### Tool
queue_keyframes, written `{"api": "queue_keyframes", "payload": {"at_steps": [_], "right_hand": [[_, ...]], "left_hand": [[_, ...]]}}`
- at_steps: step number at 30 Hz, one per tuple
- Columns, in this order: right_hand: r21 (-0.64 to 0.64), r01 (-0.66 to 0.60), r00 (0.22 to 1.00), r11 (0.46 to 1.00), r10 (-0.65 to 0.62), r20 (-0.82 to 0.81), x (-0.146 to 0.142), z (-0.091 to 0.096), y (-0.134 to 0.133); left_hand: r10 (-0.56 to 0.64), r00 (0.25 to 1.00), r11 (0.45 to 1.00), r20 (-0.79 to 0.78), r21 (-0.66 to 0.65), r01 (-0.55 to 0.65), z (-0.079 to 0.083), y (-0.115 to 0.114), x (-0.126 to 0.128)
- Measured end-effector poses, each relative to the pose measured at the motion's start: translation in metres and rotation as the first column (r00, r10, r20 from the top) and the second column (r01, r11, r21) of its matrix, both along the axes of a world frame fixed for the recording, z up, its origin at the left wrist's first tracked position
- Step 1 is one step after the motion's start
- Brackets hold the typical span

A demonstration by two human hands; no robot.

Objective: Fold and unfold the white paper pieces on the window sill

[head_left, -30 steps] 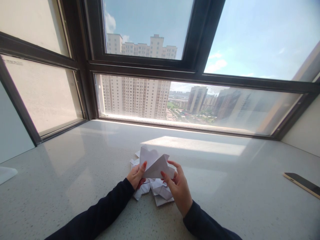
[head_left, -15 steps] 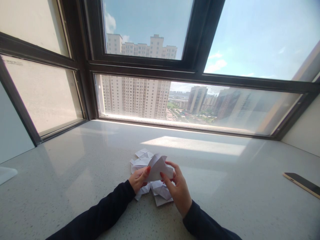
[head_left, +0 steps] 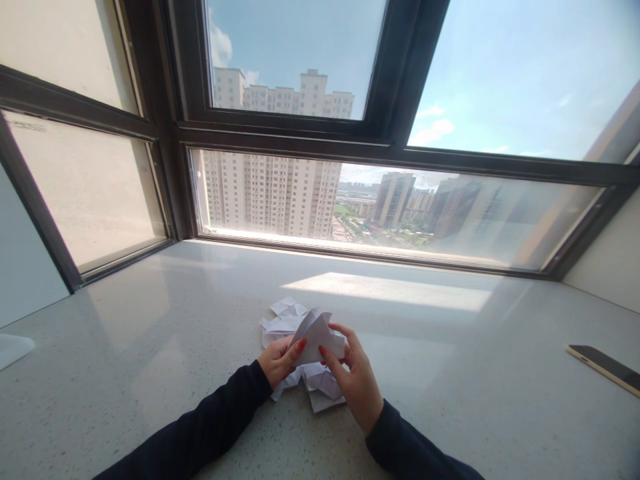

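Observation:
Between my two hands is a partly folded sheet of white paper (head_left: 316, 341), raised above the counter, with flaps standing up along its top. My left hand (head_left: 281, 360) pinches its left side, thumb on the near face. On the right side, my right hand (head_left: 356, 373) grips the paper, thumb in front and index finger at the upper edge. Behind the hands lie folded white paper pieces (head_left: 286, 308). More folded paper pieces (head_left: 325, 390) lie just below the held sheet, partly covered by my hands.
All this is over a speckled pale stone counter (head_left: 450, 400). A phone (head_left: 607, 365) lies at the far right. A white object (head_left: 14, 348) shows at the left edge. Dark-framed windows (head_left: 320, 143) stand behind the counter, with tall buildings outside.
My left thumb has shifted slightly to the right across the paper, and the upper flaps have bent a little. The loose folded pieces have stayed in place.

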State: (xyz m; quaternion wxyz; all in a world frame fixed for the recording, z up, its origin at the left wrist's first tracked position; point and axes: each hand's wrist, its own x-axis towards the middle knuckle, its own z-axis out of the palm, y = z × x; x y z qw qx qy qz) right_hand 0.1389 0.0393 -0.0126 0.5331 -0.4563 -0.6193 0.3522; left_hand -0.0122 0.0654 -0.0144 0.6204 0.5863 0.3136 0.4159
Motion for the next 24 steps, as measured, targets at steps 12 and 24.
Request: {"api": "queue_keyframes", "payload": {"at_steps": [12,24], "right_hand": [[0.027,0.004,1.000,1.000,-0.004,0.013,0.000,0.001,-0.001],[0.003,-0.014,1.000,1.000,0.014,-0.015,0.001,-0.002,0.001]], "left_hand": [[0.033,0.997,0.996,-0.069,0.087,-0.027,-0.005,0.003,-0.002],[0.141,0.985,0.989,-0.101,0.063,-0.135,-0.011,0.007,-0.002]]}}
